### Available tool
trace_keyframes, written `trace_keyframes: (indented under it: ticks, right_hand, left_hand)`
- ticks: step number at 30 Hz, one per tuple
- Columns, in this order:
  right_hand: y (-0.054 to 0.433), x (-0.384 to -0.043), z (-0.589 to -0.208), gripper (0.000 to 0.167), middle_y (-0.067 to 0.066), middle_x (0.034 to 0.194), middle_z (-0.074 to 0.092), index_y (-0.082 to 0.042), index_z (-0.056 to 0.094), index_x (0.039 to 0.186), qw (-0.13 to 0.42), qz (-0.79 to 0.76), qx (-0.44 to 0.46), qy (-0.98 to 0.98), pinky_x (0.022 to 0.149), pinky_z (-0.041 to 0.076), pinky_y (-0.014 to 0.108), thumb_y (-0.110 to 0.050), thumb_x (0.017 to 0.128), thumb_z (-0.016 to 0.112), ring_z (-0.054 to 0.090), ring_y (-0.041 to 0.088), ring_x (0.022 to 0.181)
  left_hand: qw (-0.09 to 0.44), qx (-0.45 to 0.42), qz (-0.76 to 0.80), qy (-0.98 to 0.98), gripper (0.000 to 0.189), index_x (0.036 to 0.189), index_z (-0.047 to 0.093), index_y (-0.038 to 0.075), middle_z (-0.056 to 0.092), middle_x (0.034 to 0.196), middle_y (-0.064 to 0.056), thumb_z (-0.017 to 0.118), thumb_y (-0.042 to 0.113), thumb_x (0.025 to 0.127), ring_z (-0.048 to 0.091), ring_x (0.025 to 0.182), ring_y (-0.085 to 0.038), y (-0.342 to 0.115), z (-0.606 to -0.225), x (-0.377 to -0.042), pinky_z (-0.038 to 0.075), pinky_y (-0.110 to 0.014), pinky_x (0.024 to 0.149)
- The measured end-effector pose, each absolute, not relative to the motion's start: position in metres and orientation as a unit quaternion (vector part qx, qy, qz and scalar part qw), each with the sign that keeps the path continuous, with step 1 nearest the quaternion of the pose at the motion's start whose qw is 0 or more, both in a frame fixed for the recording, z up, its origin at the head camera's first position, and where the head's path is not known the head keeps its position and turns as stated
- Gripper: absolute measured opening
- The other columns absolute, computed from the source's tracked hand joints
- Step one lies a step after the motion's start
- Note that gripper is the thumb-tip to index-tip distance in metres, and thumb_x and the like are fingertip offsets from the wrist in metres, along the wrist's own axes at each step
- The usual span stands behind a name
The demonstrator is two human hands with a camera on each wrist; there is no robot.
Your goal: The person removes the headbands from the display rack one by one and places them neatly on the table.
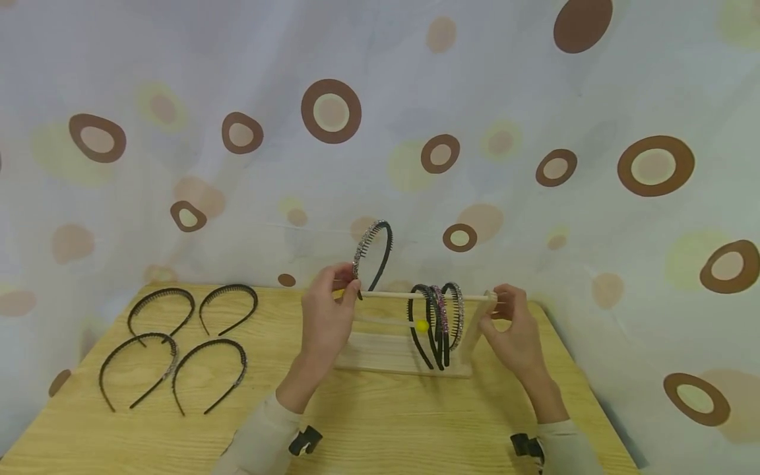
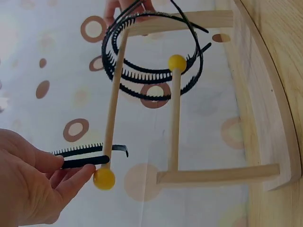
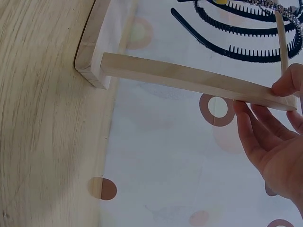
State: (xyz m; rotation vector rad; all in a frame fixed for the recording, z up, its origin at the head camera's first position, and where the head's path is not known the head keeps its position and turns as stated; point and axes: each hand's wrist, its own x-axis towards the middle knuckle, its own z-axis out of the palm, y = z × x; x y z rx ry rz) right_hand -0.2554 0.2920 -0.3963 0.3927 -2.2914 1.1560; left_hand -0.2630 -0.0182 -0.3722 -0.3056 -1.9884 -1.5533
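Note:
My left hand (image 1: 329,310) pinches a toothed black headband (image 1: 388,244) with a sparkly outer side, between thumb and fingers. In the left wrist view this headband straddles the upper wooden rod (image 2: 113,104), close to the yellow ball (image 2: 104,178) at its tip. Farther along that rod hang several headbands (image 1: 441,316), some glittering silver or pink. My right hand (image 3: 272,137) holds the top of the upright post (image 3: 189,78) of the wooden stand (image 1: 380,353), its thumb above and fingers beneath.
On the left of the wood-grain table (image 1: 285,429) lie several more black headbands (image 1: 148,334), apart from the stand. A lower rod (image 2: 175,123) ends in a second yellow ball (image 1: 422,326). Behind the table hangs a patterned curtain (image 1: 380,165).

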Motion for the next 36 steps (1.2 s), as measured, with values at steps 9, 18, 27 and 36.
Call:
trace_keyframes:
  ticks: [9, 18, 27, 36]
  right_hand:
    - [0.33, -0.272, -0.42, 0.053, 0.016, 0.122, 0.059, 0.0, 0.041, 0.139, 0.244, 0.436, 0.115, -0.859, 0.082, 0.05, 0.017, 0.007, 0.091, 0.063, 0.061, 0.02, 0.103]
    - [0.347, -0.27, -0.412, 0.056, 0.016, 0.126, 0.06, -0.007, 0.04, 0.144, 0.243, 0.417, 0.102, -0.87, 0.08, 0.048, 0.011, 0.001, 0.094, 0.063, 0.057, -0.001, 0.103]
    - [0.348, -0.274, -0.414, 0.057, 0.021, 0.131, 0.06, -0.007, 0.039, 0.145, 0.229, 0.409, 0.102, -0.878, 0.08, 0.048, 0.011, -0.003, 0.096, 0.066, 0.056, -0.004, 0.104]
    - [0.343, -0.274, -0.417, 0.057, 0.023, 0.129, 0.06, -0.005, 0.039, 0.145, 0.233, 0.414, 0.108, -0.873, 0.078, 0.048, 0.01, -0.001, 0.094, 0.065, 0.056, -0.008, 0.101]
  left_hand:
    - [0.207, -0.086, -0.701, -0.677, 0.03, 0.126, 0.064, -0.001, 0.064, 0.112, -0.016, 0.069, 0.0, 0.097, 0.07, 0.098, -0.025, -0.047, -0.364, -0.268, 0.06, -0.032, 0.075]
    - [0.186, -0.023, -0.738, -0.649, 0.033, 0.131, 0.061, -0.008, 0.06, 0.114, -0.021, 0.064, -0.002, 0.099, 0.068, 0.101, -0.034, -0.09, -0.377, -0.301, 0.06, -0.041, 0.079]
    - [0.085, 0.067, -0.676, -0.729, 0.036, 0.133, 0.057, -0.015, 0.058, 0.119, -0.029, 0.059, -0.002, 0.1, 0.064, 0.108, -0.042, -0.144, -0.446, -0.343, 0.06, -0.035, 0.077]
    - [-0.004, 0.124, -0.577, -0.808, 0.036, 0.131, 0.056, -0.018, 0.059, 0.123, -0.033, 0.054, 0.0, 0.099, 0.073, 0.086, -0.034, -0.177, -0.463, -0.339, 0.061, -0.036, 0.074]
